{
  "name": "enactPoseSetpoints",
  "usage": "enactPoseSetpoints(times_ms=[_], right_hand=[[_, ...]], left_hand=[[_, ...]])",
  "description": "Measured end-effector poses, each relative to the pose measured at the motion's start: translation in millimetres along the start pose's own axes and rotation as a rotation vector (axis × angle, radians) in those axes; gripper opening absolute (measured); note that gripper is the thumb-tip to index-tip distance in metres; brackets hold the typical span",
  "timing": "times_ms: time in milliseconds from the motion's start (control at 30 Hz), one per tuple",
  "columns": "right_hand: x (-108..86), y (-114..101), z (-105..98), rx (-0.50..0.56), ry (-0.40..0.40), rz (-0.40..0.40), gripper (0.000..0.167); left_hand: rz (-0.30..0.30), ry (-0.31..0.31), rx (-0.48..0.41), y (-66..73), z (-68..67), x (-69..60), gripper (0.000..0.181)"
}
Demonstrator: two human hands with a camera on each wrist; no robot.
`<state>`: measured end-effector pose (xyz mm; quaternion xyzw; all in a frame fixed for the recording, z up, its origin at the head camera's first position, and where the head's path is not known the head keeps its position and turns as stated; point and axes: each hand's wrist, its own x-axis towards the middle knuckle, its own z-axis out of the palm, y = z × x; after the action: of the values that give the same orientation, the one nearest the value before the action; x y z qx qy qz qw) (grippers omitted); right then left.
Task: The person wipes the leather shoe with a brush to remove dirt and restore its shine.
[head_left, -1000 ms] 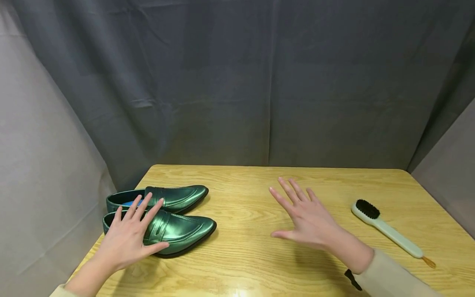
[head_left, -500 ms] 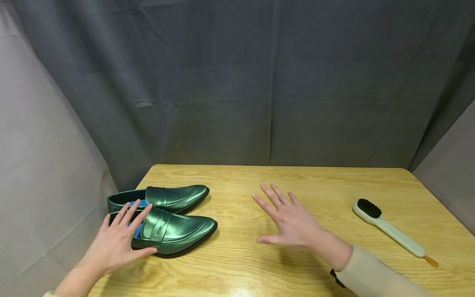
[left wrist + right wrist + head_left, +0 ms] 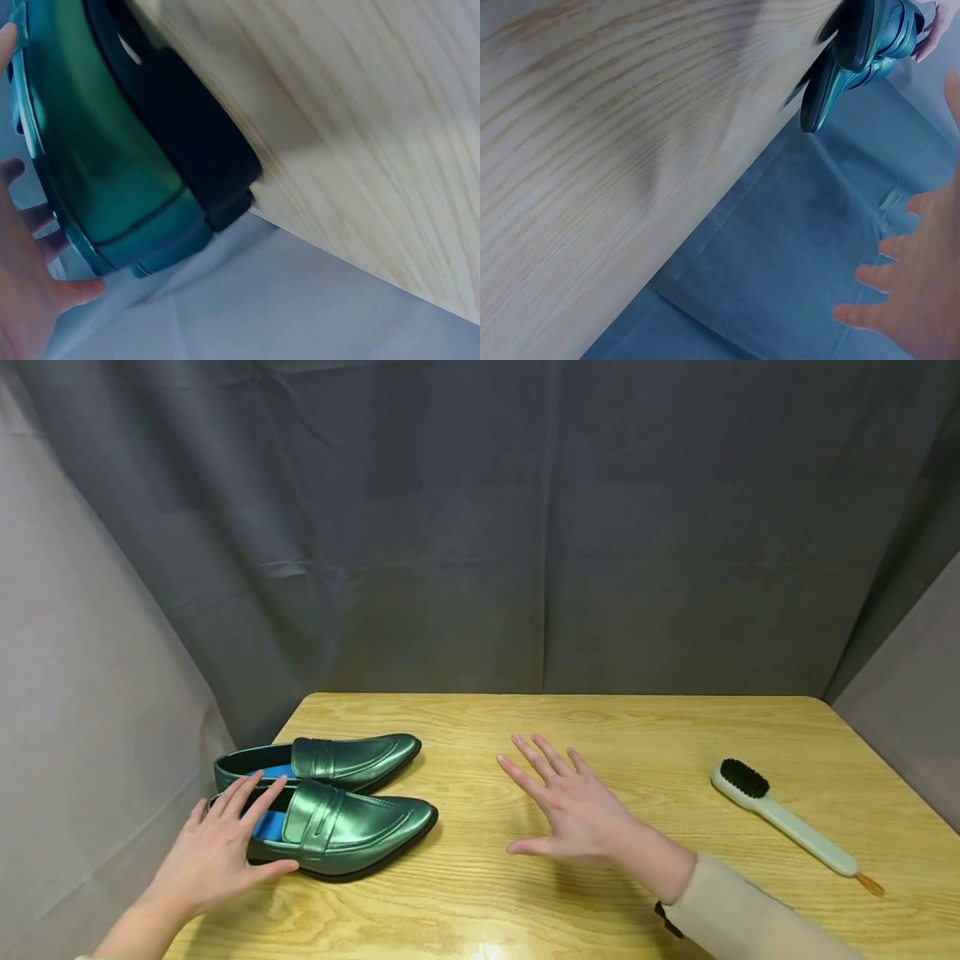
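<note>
Two metallic green loafers with blue insoles lie side by side at the table's left, toes to the right: a near loafer [image 3: 360, 831] and a far loafer [image 3: 367, 758]. My left hand [image 3: 213, 856] is spread over the heel end of the near loafer, hiding its heel. In the left wrist view its fingers lie beside the shoe's rim [image 3: 97, 135]; whether they touch it I cannot tell. My right hand [image 3: 573, 810] hovers over the middle of the table with fingers spread and holds nothing. Far to its right lies a shoe brush [image 3: 780, 822], black bristles up.
The wooden table [image 3: 480, 893] has a straight back edge with a dark grey curtain [image 3: 465, 527] behind it. Pale cloth [image 3: 82, 693] hangs on the left side. The brush has an orange loop [image 3: 870, 883] at its handle end.
My left hand has drawn left and down toward the near loafer's heel, uncovering its blue insole. My right hand has shifted left. Loafers and brush stay in place.
</note>
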<state>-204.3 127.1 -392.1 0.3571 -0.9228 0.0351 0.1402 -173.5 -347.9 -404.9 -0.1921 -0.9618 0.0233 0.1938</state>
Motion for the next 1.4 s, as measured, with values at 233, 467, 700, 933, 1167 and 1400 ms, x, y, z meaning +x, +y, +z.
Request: enactPoseSetpoints(times_ms=[233,467,700,933,1167,1400], right_hand=[[6.8,-2.9,0.6,0.017,-0.02,-0.006,0.101],[12.7,-6.5,1.2,0.039,-0.046,-0.009,0.101],[18.3,-10.6,2.1,0.042,-0.067,-0.042,0.1],[25.2,-15.3,6.3,0.03,-0.059,-0.079,0.1],[29.6,-19.6,12.0,0.052,-0.067,-0.079,0.1],[33.0,-22.8,15.8,0.06,-0.085,-0.079,0.1]], left_hand=[[-0.036,0.038,-0.043,-15.0,2.6,-3.9,0.11],[-0.078,-0.015,-0.125,-25.6,4.4,-4.0,0.113],[-0.123,-0.098,-0.199,-42.7,8.2,-6.4,0.117],[-0.12,-0.1,-0.278,-49.8,12.5,-4.0,0.114],[-0.113,-0.058,-0.339,-50.4,15.8,-4.4,0.109],[-0.092,-0.001,-0.374,-52.2,17.4,-6.8,0.108]])
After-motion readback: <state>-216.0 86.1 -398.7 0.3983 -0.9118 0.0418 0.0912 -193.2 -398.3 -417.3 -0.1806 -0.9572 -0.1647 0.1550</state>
